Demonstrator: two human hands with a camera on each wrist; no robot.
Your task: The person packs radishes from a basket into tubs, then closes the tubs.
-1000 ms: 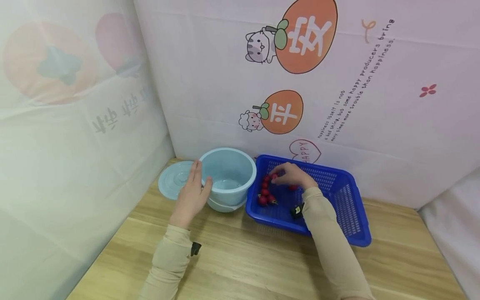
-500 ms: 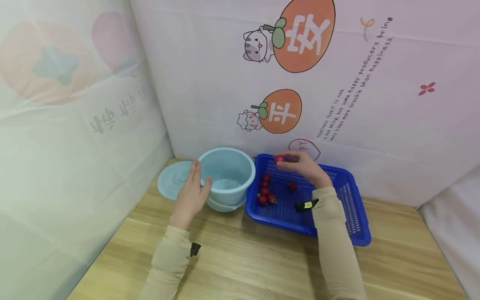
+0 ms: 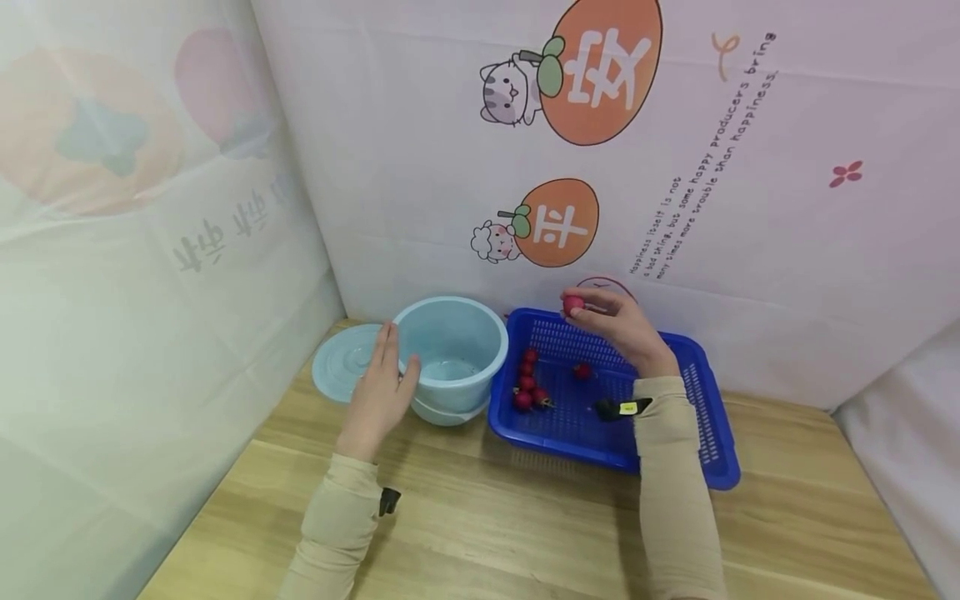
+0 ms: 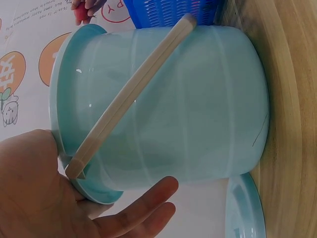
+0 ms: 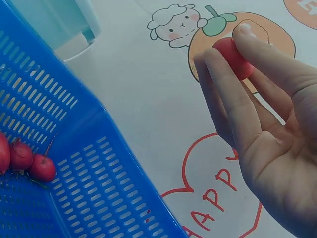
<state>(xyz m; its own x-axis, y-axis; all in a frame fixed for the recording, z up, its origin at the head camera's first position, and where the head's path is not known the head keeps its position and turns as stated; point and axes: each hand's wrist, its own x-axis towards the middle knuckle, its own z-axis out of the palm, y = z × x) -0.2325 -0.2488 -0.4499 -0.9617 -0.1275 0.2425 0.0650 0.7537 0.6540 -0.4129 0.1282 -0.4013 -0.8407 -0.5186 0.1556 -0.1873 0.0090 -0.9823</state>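
Observation:
In the head view, my right hand (image 3: 621, 325) pinches a small red radish (image 3: 573, 305) between thumb and fingertips, above the far rim of the blue basket (image 3: 570, 451). The right wrist view shows that radish (image 5: 233, 57) with a thin curved root. Inside the basket, several radishes (image 3: 527, 385) lie along the left end, and a lone radish (image 3: 582, 371) sits nearer the middle. My left hand (image 3: 377, 392) rests at the left rim of the light blue bucket (image 3: 459, 400), its fingers extended. Up close, the left wrist view shows this hand (image 4: 44, 193) beside the bucket's pale handle (image 4: 131, 94).
A light blue lid (image 3: 347, 364) lies left of the bucket on the wooden table (image 3: 480, 517). Behind stands a printed white cloth wall (image 3: 420, 183), with another cloth wall (image 3: 187, 350) at the left. Bucket and basket stand side by side.
My right hand has lifted a radish out of the basket and moved up and slightly right with it. The left hand has stayed at the bucket's rim.

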